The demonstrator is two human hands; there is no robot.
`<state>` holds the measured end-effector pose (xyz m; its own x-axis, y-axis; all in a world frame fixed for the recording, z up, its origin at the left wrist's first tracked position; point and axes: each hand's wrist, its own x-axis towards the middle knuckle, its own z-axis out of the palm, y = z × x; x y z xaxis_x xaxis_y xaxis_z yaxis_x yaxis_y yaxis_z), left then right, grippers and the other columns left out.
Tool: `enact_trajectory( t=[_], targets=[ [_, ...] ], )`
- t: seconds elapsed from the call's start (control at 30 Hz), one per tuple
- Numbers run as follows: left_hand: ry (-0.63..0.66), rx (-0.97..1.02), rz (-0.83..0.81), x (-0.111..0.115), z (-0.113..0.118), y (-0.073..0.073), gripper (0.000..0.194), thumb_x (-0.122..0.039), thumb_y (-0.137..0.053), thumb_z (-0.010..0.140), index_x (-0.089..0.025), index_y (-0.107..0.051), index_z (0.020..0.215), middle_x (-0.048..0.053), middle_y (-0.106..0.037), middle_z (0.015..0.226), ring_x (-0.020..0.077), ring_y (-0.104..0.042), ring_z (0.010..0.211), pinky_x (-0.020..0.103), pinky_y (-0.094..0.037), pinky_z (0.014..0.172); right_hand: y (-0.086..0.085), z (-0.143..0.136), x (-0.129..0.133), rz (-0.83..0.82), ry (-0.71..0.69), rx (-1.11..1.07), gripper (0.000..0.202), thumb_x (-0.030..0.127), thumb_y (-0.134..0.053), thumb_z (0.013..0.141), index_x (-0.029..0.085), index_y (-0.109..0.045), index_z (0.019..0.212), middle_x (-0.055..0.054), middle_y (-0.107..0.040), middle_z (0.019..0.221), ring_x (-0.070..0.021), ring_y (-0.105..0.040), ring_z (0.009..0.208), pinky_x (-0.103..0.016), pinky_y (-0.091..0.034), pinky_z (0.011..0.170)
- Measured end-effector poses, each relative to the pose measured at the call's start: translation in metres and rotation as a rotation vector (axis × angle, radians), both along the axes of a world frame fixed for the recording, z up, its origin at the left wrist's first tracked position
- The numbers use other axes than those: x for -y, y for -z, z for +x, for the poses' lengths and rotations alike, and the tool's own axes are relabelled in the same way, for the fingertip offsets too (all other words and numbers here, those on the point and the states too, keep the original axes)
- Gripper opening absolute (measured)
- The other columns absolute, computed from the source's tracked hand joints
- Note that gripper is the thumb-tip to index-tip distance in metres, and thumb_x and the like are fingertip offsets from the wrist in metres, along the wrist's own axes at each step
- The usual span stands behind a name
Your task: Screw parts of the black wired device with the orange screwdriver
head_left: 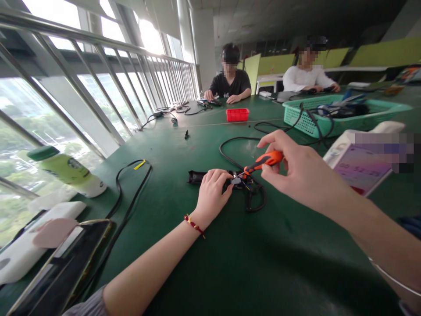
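Note:
My left hand (214, 189), with a red beaded bracelet at its wrist, presses a long black device (196, 177) against the table, fingers bent over its middle. The device's right part lies open, showing a small silvery part and thin wires; what sits under my fingers is hidden. My right hand (292, 169) grips an orange and black screwdriver (265, 161) between thumb and fingers. The screwdriver slants down to the left, its thin shaft reaching the opened part beside my left fingertips. A black cord (265, 202) loops just right of the device.
A red basket (237, 115) and a green basket (296, 115) with tools and cables stand beyond. Right is a propped phone (360, 162); left are a bottle (67, 171), another phone (62, 267) and a black cable (131, 206). Two people sit across the green table (184, 263).

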<state>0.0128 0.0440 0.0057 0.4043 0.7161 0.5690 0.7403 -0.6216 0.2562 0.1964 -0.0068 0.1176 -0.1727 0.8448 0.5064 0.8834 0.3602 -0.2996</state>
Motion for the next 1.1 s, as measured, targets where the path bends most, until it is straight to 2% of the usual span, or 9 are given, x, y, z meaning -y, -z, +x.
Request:
enact_trajectory(
  t=[0.17,0.33,0.4,0.5,0.57,0.77,0.87,0.97,1.1],
  targets=[
    [0.007,0.01,-0.011,0.0009,0.0004,-0.0016,0.012,-0.019,-0.057,0.082,-0.02,-0.057,0.094,0.003,-0.061,0.101,0.0191,-0.05,0.099,0.034,-0.041,0.088,0.0016,0.001,-0.0009,-0.055,0.081,0.095,0.022,0.042,-0.044,0.083,0.023,-0.057,0.086,0.002,-0.053,0.051,-0.0123,-0.047,0.042,-0.022,-0.026,0.042],
    [0.008,0.015,-0.005,0.0007,0.0,-0.0005,0.014,-0.019,-0.057,0.081,-0.02,-0.057,0.095,0.003,-0.061,0.1,0.0191,-0.05,0.099,0.034,-0.041,0.088,0.002,-0.0001,-0.0004,0.024,0.002,0.04,0.03,0.031,-0.054,0.075,0.021,-0.052,0.103,0.001,-0.059,0.062,-0.0131,-0.052,0.049,-0.022,-0.032,0.045],
    [0.008,0.011,-0.007,0.0007,0.0,-0.0003,0.014,-0.019,-0.057,0.081,-0.02,-0.057,0.095,0.003,-0.061,0.101,0.0192,-0.05,0.099,0.034,-0.041,0.088,0.0021,-0.0005,0.0006,0.047,-0.03,0.023,0.032,0.029,-0.056,0.073,0.02,-0.05,0.103,0.0,-0.06,0.066,-0.0129,-0.053,0.051,-0.022,-0.034,0.046],
    [0.003,0.008,-0.012,0.0013,0.0001,-0.0013,0.014,-0.019,-0.057,0.081,-0.02,-0.056,0.095,0.003,-0.061,0.101,0.0193,-0.05,0.099,0.035,-0.042,0.088,0.002,-0.0014,0.0021,-0.018,0.0,0.066,0.019,0.036,-0.052,0.079,0.021,-0.055,0.09,0.003,-0.053,0.052,-0.0118,-0.047,0.044,-0.022,-0.029,0.043],
    [-0.002,0.009,-0.011,0.0016,0.0003,-0.0021,0.016,-0.019,-0.057,0.081,-0.02,-0.056,0.096,0.003,-0.061,0.1,0.0195,-0.05,0.099,0.035,-0.042,0.088,0.002,-0.0022,0.0027,-0.058,0.031,0.096,0.02,0.041,-0.048,0.082,0.022,-0.057,0.083,0.003,-0.048,0.046,-0.0117,-0.044,0.04,-0.022,-0.026,0.041],
    [-0.012,-0.002,-0.005,0.0006,-0.0003,-0.0007,0.019,-0.018,-0.058,0.079,-0.021,-0.055,0.097,0.003,-0.06,0.101,0.0196,-0.05,0.1,0.035,-0.042,0.088,0.0044,-0.0024,0.002,0.056,-0.039,0.05,0.033,0.029,-0.055,0.073,0.021,-0.049,0.105,0.0,-0.062,0.073,-0.0144,-0.057,0.057,-0.023,-0.036,0.049],
    [-0.016,-0.011,0.003,0.0001,-0.0008,0.0006,0.018,-0.018,-0.058,0.079,-0.021,-0.055,0.096,0.003,-0.059,0.102,0.0196,-0.049,0.101,0.035,-0.042,0.089,0.0048,-0.0024,0.002,-0.003,-0.036,0.076,0.022,0.036,-0.052,0.078,0.022,-0.053,0.095,0.001,-0.059,0.063,-0.0133,-0.054,0.052,-0.022,-0.034,0.047],
    [-0.018,-0.014,0.0,-0.0002,-0.0009,0.0009,0.016,-0.018,-0.058,0.079,-0.02,-0.056,0.095,0.003,-0.059,0.102,0.0194,-0.049,0.101,0.035,-0.042,0.089,0.004,-0.0038,0.0029,-0.074,-0.02,0.08,0.022,0.043,-0.047,0.082,0.023,-0.056,0.087,0.003,-0.052,0.051,-0.0126,-0.049,0.045,-0.022,-0.031,0.043],
    [-0.016,-0.012,-0.002,-0.0007,-0.001,0.0007,0.016,-0.018,-0.059,0.079,-0.02,-0.057,0.094,0.003,-0.059,0.102,0.0194,-0.05,0.1,0.035,-0.042,0.088,0.0035,-0.0052,0.0044,0.032,-0.056,0.057,0.031,0.031,-0.055,0.075,0.022,-0.051,0.104,0.0,-0.06,0.068,-0.0143,-0.056,0.057,-0.022,-0.036,0.05]
  ],
)
